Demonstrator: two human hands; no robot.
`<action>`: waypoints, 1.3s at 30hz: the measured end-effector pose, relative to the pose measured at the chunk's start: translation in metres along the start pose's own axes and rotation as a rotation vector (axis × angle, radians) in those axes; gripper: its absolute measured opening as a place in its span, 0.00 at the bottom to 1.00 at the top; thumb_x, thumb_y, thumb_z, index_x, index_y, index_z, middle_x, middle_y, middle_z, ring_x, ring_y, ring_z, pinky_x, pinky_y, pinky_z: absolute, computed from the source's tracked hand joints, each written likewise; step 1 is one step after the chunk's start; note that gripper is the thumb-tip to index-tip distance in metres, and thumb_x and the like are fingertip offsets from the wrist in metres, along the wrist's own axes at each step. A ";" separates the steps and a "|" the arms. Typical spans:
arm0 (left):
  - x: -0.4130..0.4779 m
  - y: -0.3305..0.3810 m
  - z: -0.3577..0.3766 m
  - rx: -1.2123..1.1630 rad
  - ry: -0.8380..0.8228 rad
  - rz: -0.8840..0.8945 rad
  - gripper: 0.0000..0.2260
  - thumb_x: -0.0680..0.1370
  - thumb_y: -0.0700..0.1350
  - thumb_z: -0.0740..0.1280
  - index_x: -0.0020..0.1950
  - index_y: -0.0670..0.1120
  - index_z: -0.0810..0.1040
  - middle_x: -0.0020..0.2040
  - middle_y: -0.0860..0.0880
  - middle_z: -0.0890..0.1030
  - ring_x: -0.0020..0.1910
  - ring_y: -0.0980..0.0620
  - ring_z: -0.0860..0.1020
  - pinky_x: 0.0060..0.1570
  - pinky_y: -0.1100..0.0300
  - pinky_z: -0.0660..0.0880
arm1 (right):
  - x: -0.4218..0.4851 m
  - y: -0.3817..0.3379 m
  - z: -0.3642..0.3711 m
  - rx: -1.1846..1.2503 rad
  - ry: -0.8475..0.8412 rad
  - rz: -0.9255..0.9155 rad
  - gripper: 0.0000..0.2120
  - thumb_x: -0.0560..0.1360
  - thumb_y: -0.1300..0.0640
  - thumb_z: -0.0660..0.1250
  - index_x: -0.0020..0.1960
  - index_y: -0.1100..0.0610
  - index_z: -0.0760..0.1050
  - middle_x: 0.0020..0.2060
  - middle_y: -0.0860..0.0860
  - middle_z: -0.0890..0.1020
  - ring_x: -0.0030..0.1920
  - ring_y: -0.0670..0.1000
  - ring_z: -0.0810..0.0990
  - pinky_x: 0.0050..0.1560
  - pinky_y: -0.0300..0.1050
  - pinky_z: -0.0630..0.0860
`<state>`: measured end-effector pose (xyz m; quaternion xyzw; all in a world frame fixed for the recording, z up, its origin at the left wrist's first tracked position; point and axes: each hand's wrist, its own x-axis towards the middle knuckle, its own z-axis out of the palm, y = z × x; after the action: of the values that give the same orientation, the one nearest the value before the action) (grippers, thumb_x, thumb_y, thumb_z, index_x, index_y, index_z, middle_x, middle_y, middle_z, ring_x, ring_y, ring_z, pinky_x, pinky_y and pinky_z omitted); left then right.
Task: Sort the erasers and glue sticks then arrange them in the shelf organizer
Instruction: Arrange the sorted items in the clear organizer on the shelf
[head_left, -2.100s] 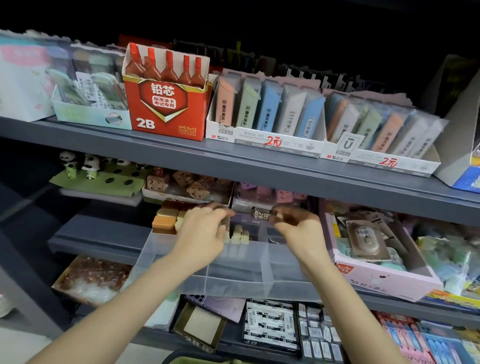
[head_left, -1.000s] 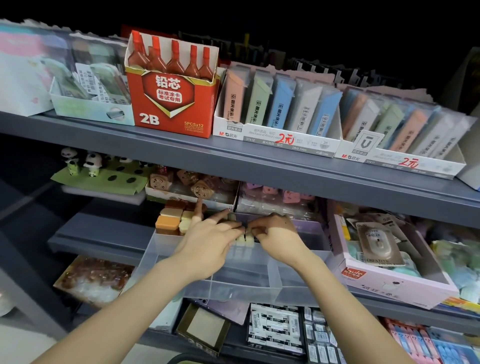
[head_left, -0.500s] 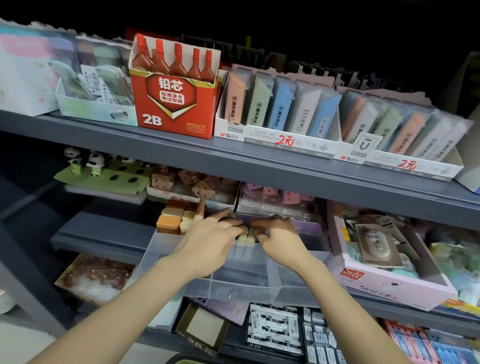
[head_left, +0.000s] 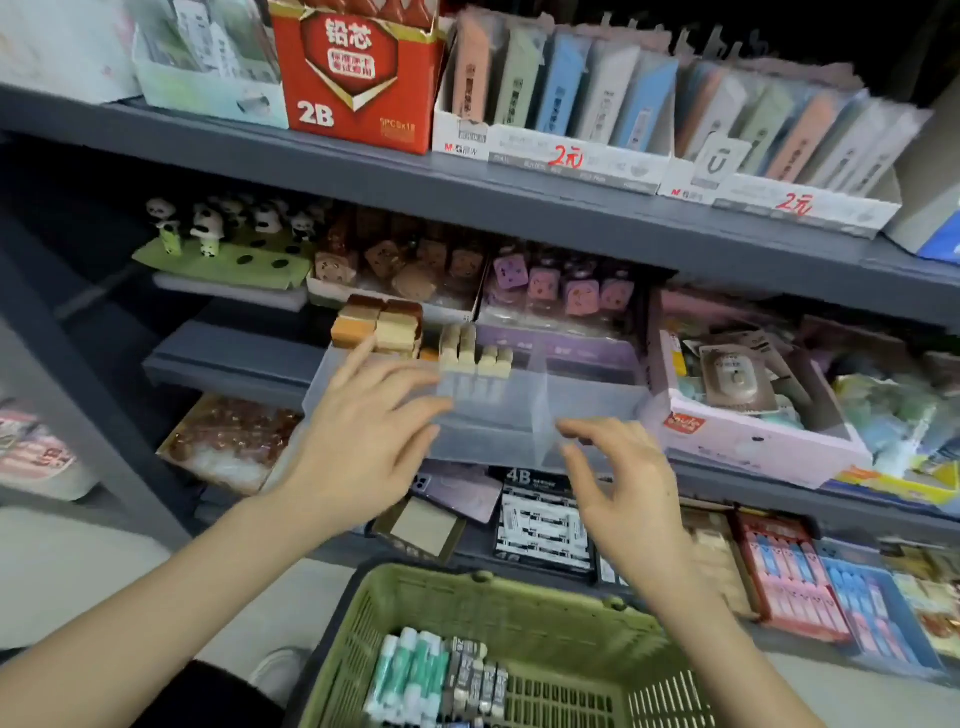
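Green plastic basket (head_left: 524, 590) stands below the shelf, holding glue sticks (head_left: 410, 670) and grey erasers (head_left: 475, 675) side by side toward its left, long axes running away from the person. Both hands are empty. The left grip (head_left: 363, 431) is spread against the organizer's (head_left: 592, 400) front wall, and the right grip (head_left: 623, 478) hangs loosely curled by its front edge. The stock lies straight down and back from them, and the left grip looks nearer.
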<state>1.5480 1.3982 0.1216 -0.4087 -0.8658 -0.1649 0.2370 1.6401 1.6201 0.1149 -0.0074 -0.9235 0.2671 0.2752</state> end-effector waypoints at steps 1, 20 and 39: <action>-0.014 0.004 -0.002 -0.008 0.015 -0.014 0.13 0.76 0.45 0.60 0.51 0.44 0.83 0.53 0.45 0.82 0.55 0.44 0.78 0.68 0.43 0.63 | -0.022 0.001 0.000 0.006 0.071 -0.007 0.07 0.75 0.62 0.65 0.50 0.59 0.81 0.44 0.49 0.82 0.46 0.49 0.77 0.50 0.39 0.69; -0.194 0.022 0.117 0.011 -0.431 -0.421 0.20 0.77 0.46 0.59 0.66 0.38 0.74 0.59 0.36 0.78 0.60 0.35 0.75 0.60 0.40 0.72 | -0.251 0.120 0.204 0.084 -0.608 1.068 0.28 0.75 0.51 0.69 0.69 0.62 0.66 0.56 0.57 0.80 0.45 0.52 0.81 0.40 0.42 0.79; -0.199 0.020 0.129 -0.117 -0.394 -0.496 0.23 0.78 0.50 0.52 0.69 0.40 0.71 0.48 0.40 0.80 0.48 0.38 0.75 0.49 0.46 0.74 | -0.255 0.124 0.248 0.142 -0.504 1.313 0.24 0.72 0.52 0.73 0.61 0.64 0.72 0.50 0.59 0.81 0.44 0.55 0.80 0.47 0.51 0.80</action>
<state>1.6382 1.3468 -0.0921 -0.2221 -0.9574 -0.1846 -0.0066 1.7133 1.5644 -0.2504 -0.4828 -0.7442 0.4311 -0.1650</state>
